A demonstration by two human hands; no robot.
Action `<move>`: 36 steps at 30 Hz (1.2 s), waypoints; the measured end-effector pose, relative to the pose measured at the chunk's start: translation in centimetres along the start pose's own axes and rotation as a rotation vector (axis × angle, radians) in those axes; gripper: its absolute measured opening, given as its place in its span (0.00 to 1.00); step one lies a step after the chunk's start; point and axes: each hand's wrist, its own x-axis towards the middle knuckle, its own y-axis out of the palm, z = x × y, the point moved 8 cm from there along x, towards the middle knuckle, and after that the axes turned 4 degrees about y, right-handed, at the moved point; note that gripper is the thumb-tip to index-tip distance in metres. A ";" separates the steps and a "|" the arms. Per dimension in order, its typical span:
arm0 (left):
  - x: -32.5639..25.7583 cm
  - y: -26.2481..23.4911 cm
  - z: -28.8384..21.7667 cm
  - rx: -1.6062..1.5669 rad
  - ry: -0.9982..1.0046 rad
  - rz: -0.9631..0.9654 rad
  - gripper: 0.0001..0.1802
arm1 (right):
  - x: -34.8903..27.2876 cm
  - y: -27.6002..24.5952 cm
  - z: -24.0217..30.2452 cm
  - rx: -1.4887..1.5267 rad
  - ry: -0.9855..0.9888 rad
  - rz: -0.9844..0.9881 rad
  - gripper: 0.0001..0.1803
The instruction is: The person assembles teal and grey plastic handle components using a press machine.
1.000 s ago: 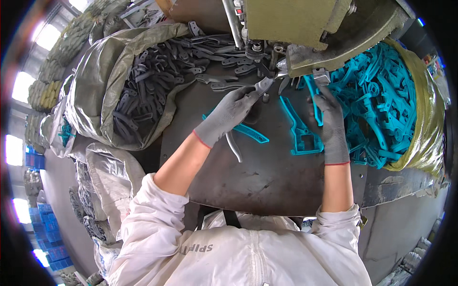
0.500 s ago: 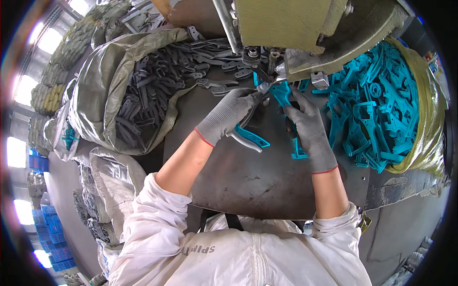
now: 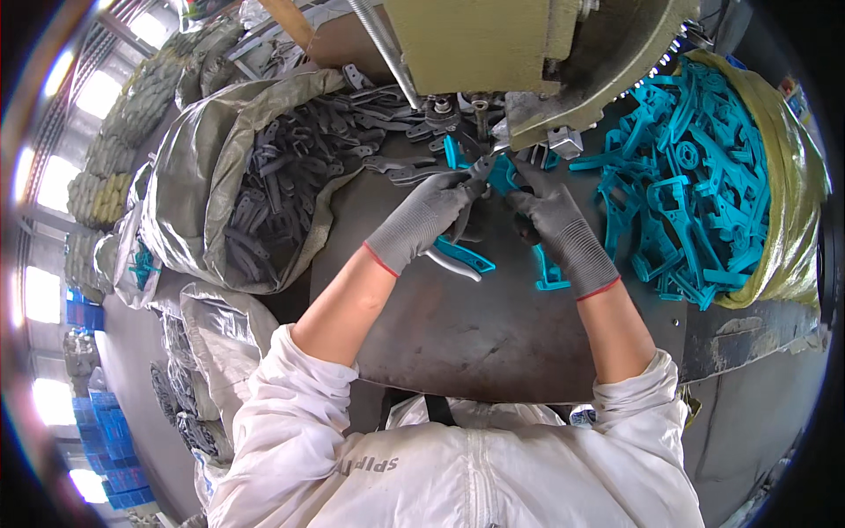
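Both my hands wear grey knit gloves and work below the press tool. My left hand (image 3: 427, 216) is closed around a grey lever-shaped part (image 3: 481, 167), its tip near the tool. Below that hand, a teal handle (image 3: 468, 255) and a pale curved handle (image 3: 453, 267) stick out; where they join is hidden by the fingers. My right hand (image 3: 559, 220) is closed on a teal plastic frame (image 3: 503, 174), whose upper end meets the grey part. The frame's lower end (image 3: 552, 273) shows beneath the palm.
A yellow-green press (image 3: 480, 48) stands over the metal table (image 3: 475, 334). At left, an open sack (image 3: 189, 185) spills grey handle parts (image 3: 286, 163) onto the table. Teal frames (image 3: 695, 194) fill a yellowish sack (image 3: 783, 158) at right. Blue crates (image 3: 110, 440) stand beyond, far left.
The whole view has shifted, with the press now further left in it. Both hands keep their holds near the tool; the right fingers have moved slightly higher along the teal frame.
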 end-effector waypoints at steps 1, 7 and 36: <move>-0.5 0.3 -0.5 0.081 -0.032 0.022 0.18 | -0.1 -0.1 -0.1 0.001 0.000 0.006 0.30; 2.8 -6.2 2.4 1.114 0.307 -0.215 0.18 | 0.5 0.1 -2.4 -0.016 0.136 0.016 0.29; -4.8 -2.8 4.3 -0.104 0.004 -0.173 0.23 | -1.3 0.1 -1.6 -0.046 0.108 -0.003 0.29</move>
